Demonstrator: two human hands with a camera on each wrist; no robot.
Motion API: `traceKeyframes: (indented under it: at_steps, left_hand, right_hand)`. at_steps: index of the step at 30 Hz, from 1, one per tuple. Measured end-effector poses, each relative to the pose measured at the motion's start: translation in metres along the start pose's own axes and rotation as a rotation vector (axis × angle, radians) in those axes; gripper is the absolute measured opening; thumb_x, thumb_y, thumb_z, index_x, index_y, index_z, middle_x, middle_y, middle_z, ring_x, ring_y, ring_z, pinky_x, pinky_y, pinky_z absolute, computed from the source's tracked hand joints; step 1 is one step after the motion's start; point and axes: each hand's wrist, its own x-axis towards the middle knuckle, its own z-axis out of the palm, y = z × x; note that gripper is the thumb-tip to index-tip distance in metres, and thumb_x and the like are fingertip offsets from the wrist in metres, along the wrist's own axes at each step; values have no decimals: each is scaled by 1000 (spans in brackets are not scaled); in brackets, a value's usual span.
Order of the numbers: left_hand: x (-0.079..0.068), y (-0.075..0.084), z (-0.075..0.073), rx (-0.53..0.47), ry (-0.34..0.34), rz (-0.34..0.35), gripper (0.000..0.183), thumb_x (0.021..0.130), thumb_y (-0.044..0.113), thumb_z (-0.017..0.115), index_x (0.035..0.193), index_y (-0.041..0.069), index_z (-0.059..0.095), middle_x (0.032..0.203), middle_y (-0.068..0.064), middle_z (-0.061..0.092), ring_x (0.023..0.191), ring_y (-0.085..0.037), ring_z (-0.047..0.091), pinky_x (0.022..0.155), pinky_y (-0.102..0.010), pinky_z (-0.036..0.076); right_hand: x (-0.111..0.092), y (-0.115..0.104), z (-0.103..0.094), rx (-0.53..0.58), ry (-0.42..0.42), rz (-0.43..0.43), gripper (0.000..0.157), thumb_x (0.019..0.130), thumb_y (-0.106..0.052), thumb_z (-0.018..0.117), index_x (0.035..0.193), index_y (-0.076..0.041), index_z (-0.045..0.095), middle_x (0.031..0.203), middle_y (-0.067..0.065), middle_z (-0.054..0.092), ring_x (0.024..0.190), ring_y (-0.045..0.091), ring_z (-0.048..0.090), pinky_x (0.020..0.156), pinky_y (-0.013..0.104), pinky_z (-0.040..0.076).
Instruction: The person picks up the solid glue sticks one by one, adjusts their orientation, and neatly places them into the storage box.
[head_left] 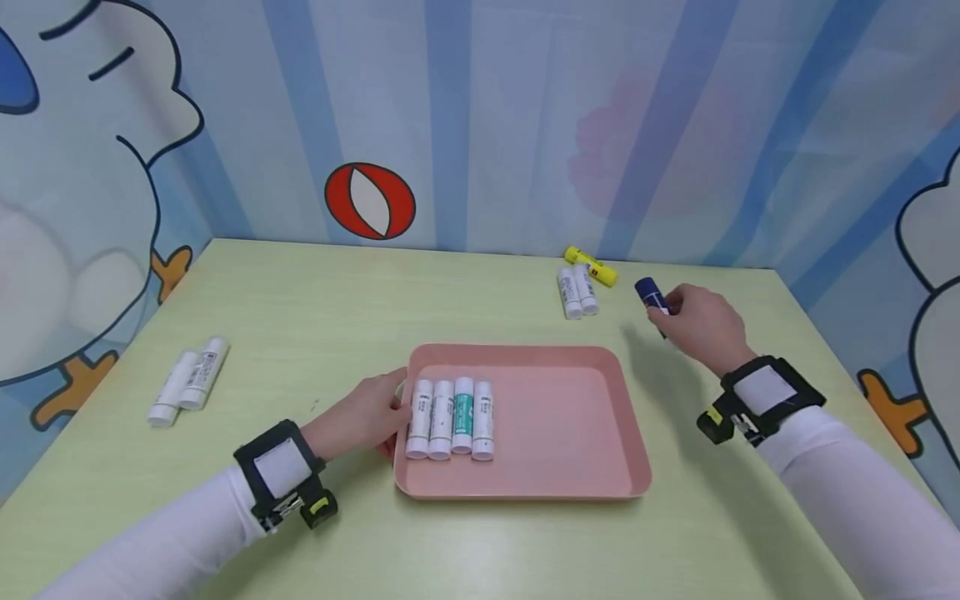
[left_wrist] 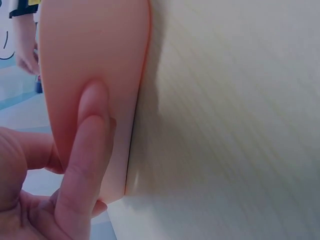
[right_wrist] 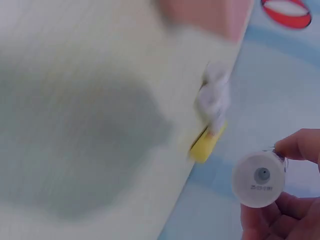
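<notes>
My left hand grips the left wall of a pink tray; in the left wrist view a finger lies along the tray's outer side. Inside the tray, several white glue sticks stand side by side at the left, one with a green label. Above the table, past the tray's back right corner, my right hand pinches a glue stick with a dark blue cap. Its round white base faces the camera in the right wrist view.
Two white glue sticks and a yellow one lie together near the table's back edge. Another white pair lies at the far left. A printed blue curtain rises behind the table.
</notes>
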Motion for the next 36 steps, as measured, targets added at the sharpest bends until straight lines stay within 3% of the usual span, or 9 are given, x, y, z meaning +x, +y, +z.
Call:
traceKeyframes:
  at_steps: [7,14,23,29,36]
  left_hand:
    - [0,0,0,7,4,-3,65,97,3,52,152,-1,19,85,-11,62,58,-19,63,52,-32,54]
    - [1,0,1,12,7,-4,66,97,3,52,153,-2,18,86,-12,62,57,-19,63,52,-32,54]
    - [0,0,1,14,8,-4,65,97,3,52,152,-2,18,86,-12,62,58,-19,63,52,-32,54]
    - [-1,1,1,11,6,-2,65,97,3,52,152,-2,19,86,-12,62,58,-18,63,52,-32,54]
    - [0,1,1,13,2,0,65,97,3,52,152,-2,19,85,-12,62,57,-19,63,51,-32,54]
  right_hand:
    - [-12,-56,10,165,-110,-82,39,96,-27,58,113,8,57,100,20,59,76,25,58,59,30,49]
    - [-22,-88,28,201,-239,-98,35,94,-26,63,110,5,59,97,15,59,81,24,58,61,28,49]
    - [-31,-110,49,215,-360,-74,32,94,-27,63,106,3,62,89,11,63,73,18,60,61,27,52]
    - [-37,-117,64,175,-424,-8,29,92,-31,65,102,-3,63,86,8,62,75,18,59,61,25,48]
    - [-40,-120,78,85,-496,-30,26,91,-28,67,97,-4,64,76,4,61,66,15,57,54,23,44]
